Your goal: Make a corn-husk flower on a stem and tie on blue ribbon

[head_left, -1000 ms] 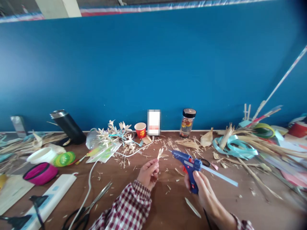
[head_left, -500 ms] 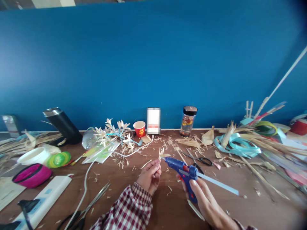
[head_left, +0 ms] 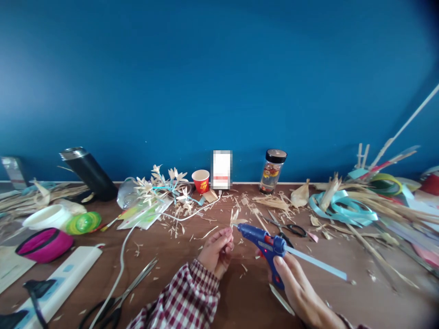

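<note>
Between the thumb and fingertips of my left hand [head_left: 219, 249] is a small flower of pale dried husk [head_left: 234, 216], its petals pointing up. My right hand [head_left: 293, 276] is wrapped around the handle of a blue hot glue gun [head_left: 262, 242]. The gun's nozzle meets the base of the petals; I cannot tell whether glue is coming out. A long translucent glue stick [head_left: 317, 262] sticks out of its back end. Behind the gun, black-handled scissors [head_left: 291, 230] lie on the table.
Husk scraps litter the brown table [head_left: 178, 274]. Large scissors [head_left: 123, 292] and a white power strip [head_left: 65, 283] lie at left. Farther back are finished husk flowers [head_left: 161, 185], a red paper cup [head_left: 200, 182], a lidded jar [head_left: 272, 173] and light-blue ribbon [head_left: 343, 209].
The view has shifted slightly. Both hands keep their grips, and the glue gun's nozzle stays at the husk flower.
</note>
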Motion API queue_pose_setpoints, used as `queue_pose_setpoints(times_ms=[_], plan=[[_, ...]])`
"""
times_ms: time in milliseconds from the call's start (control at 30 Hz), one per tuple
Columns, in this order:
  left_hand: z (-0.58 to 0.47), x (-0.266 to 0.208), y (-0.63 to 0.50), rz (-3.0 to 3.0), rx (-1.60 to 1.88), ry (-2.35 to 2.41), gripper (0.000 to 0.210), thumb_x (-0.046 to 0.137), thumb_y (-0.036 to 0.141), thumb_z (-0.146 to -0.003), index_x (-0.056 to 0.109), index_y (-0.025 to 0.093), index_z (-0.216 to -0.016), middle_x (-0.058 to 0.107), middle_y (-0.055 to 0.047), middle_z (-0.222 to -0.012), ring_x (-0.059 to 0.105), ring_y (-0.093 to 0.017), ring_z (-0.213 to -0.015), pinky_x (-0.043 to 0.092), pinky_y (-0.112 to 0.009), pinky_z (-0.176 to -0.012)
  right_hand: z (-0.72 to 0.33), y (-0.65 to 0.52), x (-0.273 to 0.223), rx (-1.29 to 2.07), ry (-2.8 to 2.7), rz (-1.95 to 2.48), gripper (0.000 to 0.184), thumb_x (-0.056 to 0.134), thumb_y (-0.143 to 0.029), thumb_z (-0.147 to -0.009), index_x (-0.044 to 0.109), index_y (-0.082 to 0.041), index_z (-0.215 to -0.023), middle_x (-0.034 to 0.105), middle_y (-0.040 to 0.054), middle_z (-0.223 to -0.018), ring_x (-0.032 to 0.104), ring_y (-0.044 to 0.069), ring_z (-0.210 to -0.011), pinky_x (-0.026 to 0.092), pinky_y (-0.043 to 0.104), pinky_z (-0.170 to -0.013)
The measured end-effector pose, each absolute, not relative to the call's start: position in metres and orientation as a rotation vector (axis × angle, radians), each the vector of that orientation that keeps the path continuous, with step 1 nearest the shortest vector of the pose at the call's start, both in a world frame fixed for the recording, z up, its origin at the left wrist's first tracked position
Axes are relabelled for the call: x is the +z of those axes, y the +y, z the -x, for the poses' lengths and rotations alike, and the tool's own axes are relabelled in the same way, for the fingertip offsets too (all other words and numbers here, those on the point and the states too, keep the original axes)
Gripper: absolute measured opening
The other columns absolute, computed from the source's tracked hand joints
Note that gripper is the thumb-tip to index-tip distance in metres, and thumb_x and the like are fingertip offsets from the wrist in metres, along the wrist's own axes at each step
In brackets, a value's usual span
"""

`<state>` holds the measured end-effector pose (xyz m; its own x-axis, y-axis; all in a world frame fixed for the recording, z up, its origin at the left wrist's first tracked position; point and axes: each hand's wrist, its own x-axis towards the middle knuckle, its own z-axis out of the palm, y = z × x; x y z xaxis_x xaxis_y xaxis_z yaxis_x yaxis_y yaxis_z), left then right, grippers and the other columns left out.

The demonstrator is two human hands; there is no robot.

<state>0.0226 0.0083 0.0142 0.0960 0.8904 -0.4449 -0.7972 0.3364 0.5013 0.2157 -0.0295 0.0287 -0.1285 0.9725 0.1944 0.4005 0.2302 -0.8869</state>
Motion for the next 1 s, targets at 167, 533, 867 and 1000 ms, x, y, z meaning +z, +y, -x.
queue_pose_setpoints(times_ms=[167, 533, 867, 1000], plan=[[-0.023, 0.016, 0.008, -0.149, 1.248, 0.760, 0.006, 0.055, 0.004, -0.077, 0.059, 0.008, -0.075, 0.053, 0.001, -0.058, 0.050, -0.002, -0.044, 0.044, -0.006, -0.038, -0.218, -0.029, 0.020, 0.960, -1.688, 1.404, 0.039, 0.039, -0.043, -0.087, 0.062, -0.018, -0.106, 0.063, 0.0080, -0.100, 0.056, 0.020, -0.100, 0.047, 0.026, -0.087], [-0.022, 0.012, 0.009, -0.168, 1.242, 0.754, 0.006, 0.064, 0.007, -0.071, 0.060, 0.009, -0.074, 0.053, 0.001, -0.061, 0.050, -0.002, -0.046, 0.045, -0.006, -0.039, -0.221, -0.028, 0.011, 0.988, -1.697, 1.372, 0.039, 0.036, -0.044, -0.088, 0.060, -0.020, -0.106, 0.062, 0.0074, -0.092, 0.058, 0.019, -0.086, 0.050, 0.025, -0.076], [-0.022, 0.017, 0.009, -0.155, 1.252, 0.743, 0.003, 0.060, 0.007, -0.074, 0.060, 0.009, -0.071, 0.051, 0.001, -0.060, 0.050, -0.002, -0.046, 0.045, -0.006, -0.038, -0.220, -0.026, 0.010, 0.955, -1.694, 1.356, 0.039, 0.036, -0.046, -0.088, 0.063, -0.020, -0.099, 0.063, 0.0068, -0.085, 0.058, 0.019, -0.084, 0.049, 0.025, -0.074], [-0.022, 0.016, 0.008, -0.145, 1.250, 0.760, 0.003, 0.061, 0.006, -0.073, 0.061, 0.008, -0.075, 0.052, 0.001, -0.062, 0.050, -0.002, -0.046, 0.044, -0.006, -0.038, -0.218, -0.025, 0.012, 0.964, -1.677, 1.353, 0.042, 0.031, -0.047, -0.089, 0.062, -0.019, -0.099, 0.061, 0.0055, -0.073, 0.057, 0.018, -0.069, 0.049, 0.027, -0.067]])
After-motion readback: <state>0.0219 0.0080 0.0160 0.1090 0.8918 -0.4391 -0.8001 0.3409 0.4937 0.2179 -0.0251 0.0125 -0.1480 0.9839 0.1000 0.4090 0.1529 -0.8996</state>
